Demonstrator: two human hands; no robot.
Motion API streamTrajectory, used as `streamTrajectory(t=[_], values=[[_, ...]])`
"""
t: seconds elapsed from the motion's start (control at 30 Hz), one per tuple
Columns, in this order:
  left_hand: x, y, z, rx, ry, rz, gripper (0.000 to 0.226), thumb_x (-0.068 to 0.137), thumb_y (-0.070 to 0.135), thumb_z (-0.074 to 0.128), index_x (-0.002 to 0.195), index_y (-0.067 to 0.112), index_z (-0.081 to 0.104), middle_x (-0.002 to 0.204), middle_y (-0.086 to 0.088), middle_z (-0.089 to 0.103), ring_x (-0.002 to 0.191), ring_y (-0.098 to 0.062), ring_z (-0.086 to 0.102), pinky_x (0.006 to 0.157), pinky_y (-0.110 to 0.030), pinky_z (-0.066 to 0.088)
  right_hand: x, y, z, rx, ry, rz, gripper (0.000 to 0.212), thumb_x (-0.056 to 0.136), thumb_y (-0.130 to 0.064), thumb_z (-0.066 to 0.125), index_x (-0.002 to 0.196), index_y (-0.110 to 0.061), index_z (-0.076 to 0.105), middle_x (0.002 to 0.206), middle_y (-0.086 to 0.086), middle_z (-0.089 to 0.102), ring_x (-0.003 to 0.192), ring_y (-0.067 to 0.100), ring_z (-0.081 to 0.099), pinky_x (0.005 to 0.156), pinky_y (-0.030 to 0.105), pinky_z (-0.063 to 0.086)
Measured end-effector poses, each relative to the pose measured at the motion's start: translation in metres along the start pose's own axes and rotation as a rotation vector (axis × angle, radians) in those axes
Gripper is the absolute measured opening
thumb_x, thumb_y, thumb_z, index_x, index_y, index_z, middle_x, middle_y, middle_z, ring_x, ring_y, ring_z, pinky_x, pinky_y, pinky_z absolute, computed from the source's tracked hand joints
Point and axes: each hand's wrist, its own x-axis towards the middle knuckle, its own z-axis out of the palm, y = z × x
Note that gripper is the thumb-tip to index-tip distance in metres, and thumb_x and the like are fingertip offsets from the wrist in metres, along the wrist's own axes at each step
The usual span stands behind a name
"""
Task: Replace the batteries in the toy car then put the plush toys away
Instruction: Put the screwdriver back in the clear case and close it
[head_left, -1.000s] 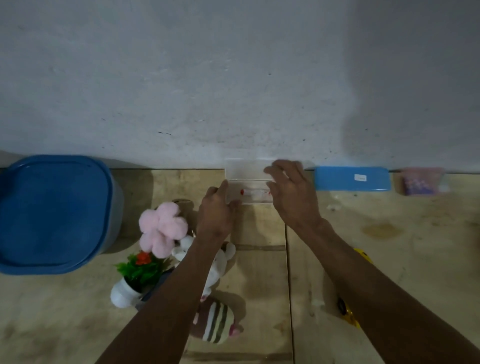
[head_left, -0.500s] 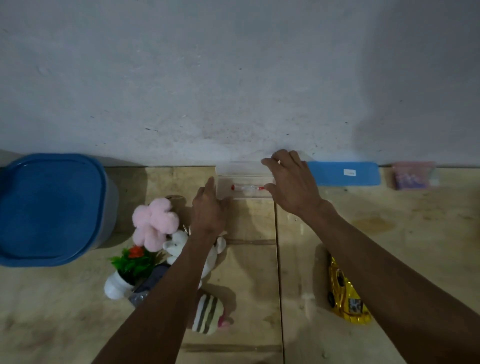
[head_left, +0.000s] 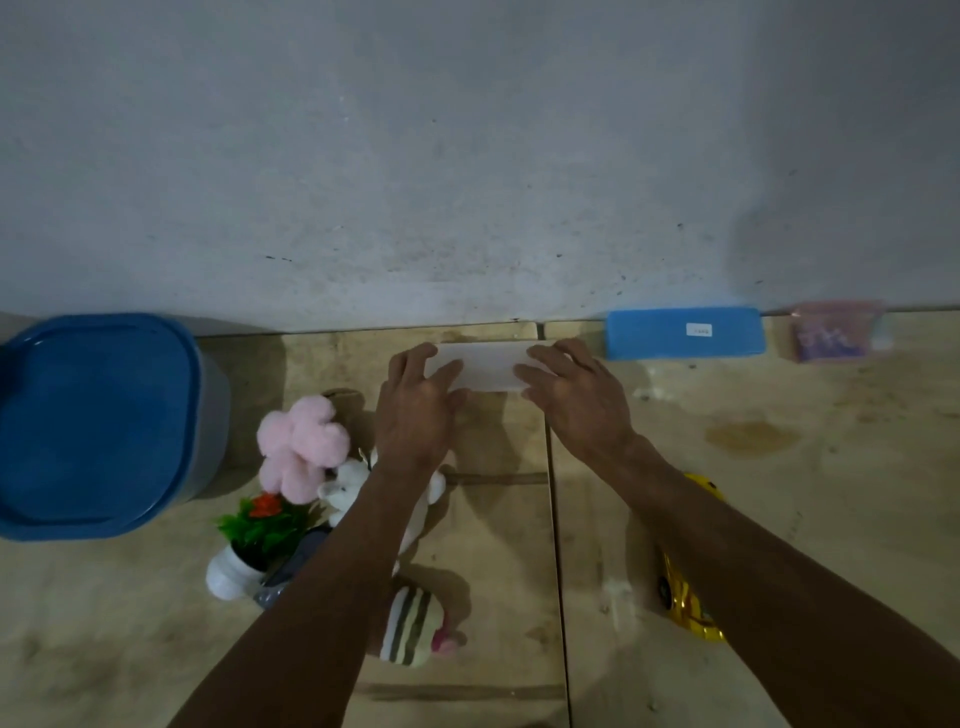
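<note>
A small white plastic box (head_left: 483, 371) lies on the floor near the wall with its lid down. My left hand (head_left: 415, 410) rests on its left end and my right hand (head_left: 576, 400) on its right end, fingers laid flat on the lid. The yellow toy car (head_left: 685, 608) lies at lower right, partly hidden by my right forearm. To the left lie a pink flower plush (head_left: 304, 447) and a white bunny plush (head_left: 345, 488), with a striped plush (head_left: 410, 621) nearer me, all partly under my left forearm.
A big bin with a blue lid (head_left: 93, 426) stands at the left. A small potted fake plant (head_left: 236, 571) and a dark flat object (head_left: 296, 566) sit beside the plush toys. Against the wall lie a blue case (head_left: 683, 332) and a pink pouch (head_left: 836, 330).
The box stood open, showing a red-tipped item inside; its lid is now down and hides the item. Both hands have moved onto the lid's ends.
</note>
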Motion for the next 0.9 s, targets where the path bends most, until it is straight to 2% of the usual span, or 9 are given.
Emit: streamTrajectory(t=[0.2, 0.3, 0.4, 0.53, 0.7, 0.8, 0.83, 0.9], values=[[0.015, -0.007, 0.001, 0.002, 0.013, 0.029, 0.029, 0.083, 0.013, 0.077, 0.111, 0.007, 0.075, 0.121, -0.023, 0.064, 0.115, -0.049, 0.054, 0.076, -0.052, 0.059, 0.01, 0.004, 0.006, -0.022, 0.041, -0.007, 0.033, 0.071, -0.012, 0.087, 0.102, -0.014, 0.078, 0.114, 0.005, 0.072, 0.107, 0.03, 0.065, 0.067, 0.038, 0.061], [0.025, -0.009, 0.003, 0.029, 0.025, 0.061, 0.027, 0.086, 0.018, 0.071, 0.11, 0.007, 0.075, 0.121, -0.023, 0.063, 0.115, -0.05, 0.053, 0.074, -0.05, 0.058, 0.018, 0.004, 0.01, -0.077, 0.029, 0.013, 0.037, 0.07, -0.011, 0.088, 0.105, -0.016, 0.078, 0.116, 0.004, 0.071, 0.11, 0.029, 0.065, 0.07, 0.035, 0.059], [0.03, -0.01, 0.006, 0.046, 0.033, 0.066, 0.032, 0.091, 0.027, 0.054, 0.109, 0.008, 0.074, 0.122, -0.021, 0.061, 0.116, -0.047, 0.05, 0.072, -0.047, 0.057, 0.023, 0.005, 0.011, -0.115, 0.009, 0.015, 0.042, 0.068, -0.008, 0.087, 0.109, -0.014, 0.076, 0.12, 0.006, 0.07, 0.113, 0.031, 0.063, 0.075, 0.037, 0.059], [0.033, -0.014, 0.01, 0.049, 0.012, 0.071, 0.02, 0.09, 0.015, 0.068, 0.108, 0.006, 0.074, 0.123, -0.022, 0.058, 0.115, -0.049, 0.049, 0.077, -0.05, 0.057, 0.02, 0.001, 0.015, -0.117, -0.029, 0.045, 0.047, 0.067, -0.003, 0.084, 0.113, -0.01, 0.074, 0.123, 0.009, 0.068, 0.117, 0.035, 0.061, 0.076, 0.041, 0.059], [0.035, -0.011, 0.004, 0.069, -0.069, 0.047, 0.026, 0.095, 0.021, 0.058, 0.116, 0.01, 0.071, 0.132, -0.017, 0.053, 0.122, -0.044, 0.043, 0.087, -0.053, 0.053, 0.027, -0.008, 0.01, -0.133, -0.077, 0.098, 0.043, 0.071, -0.002, 0.08, 0.113, -0.009, 0.073, 0.127, 0.012, 0.066, 0.12, 0.037, 0.059, 0.09, 0.047, 0.055], [0.037, -0.005, -0.008, 0.115, -0.214, -0.015, 0.038, 0.1, 0.027, 0.053, 0.137, 0.019, 0.058, 0.148, -0.009, 0.039, 0.136, -0.035, 0.031, 0.102, -0.05, 0.044, 0.033, -0.019, -0.002, -0.049, -0.203, 0.186, 0.045, 0.092, -0.008, 0.06, 0.137, -0.015, 0.056, 0.151, 0.007, 0.045, 0.142, 0.03, 0.036, 0.112, 0.049, 0.039], [0.036, -0.002, -0.013, 0.125, -0.258, -0.028, 0.042, 0.1, 0.029, 0.053, 0.142, 0.02, 0.053, 0.152, -0.008, 0.036, 0.139, -0.033, 0.029, 0.105, -0.049, 0.041, 0.032, -0.022, -0.006, -0.032, -0.245, 0.217, 0.048, 0.095, -0.011, 0.056, 0.142, -0.017, 0.05, 0.154, 0.006, 0.04, 0.144, 0.028, 0.031, 0.115, 0.048, 0.035], [0.023, 0.0, -0.023, 0.078, -0.29, -0.039, 0.048, 0.099, 0.03, 0.056, 0.146, 0.021, 0.048, 0.154, -0.009, 0.035, 0.14, -0.033, 0.03, 0.106, -0.048, 0.04, 0.021, -0.032, -0.014, 0.068, -0.24, 0.272, 0.053, 0.096, -0.013, 0.057, 0.146, -0.019, 0.043, 0.154, 0.006, 0.041, 0.143, 0.026, 0.032, 0.115, 0.045, 0.035]])
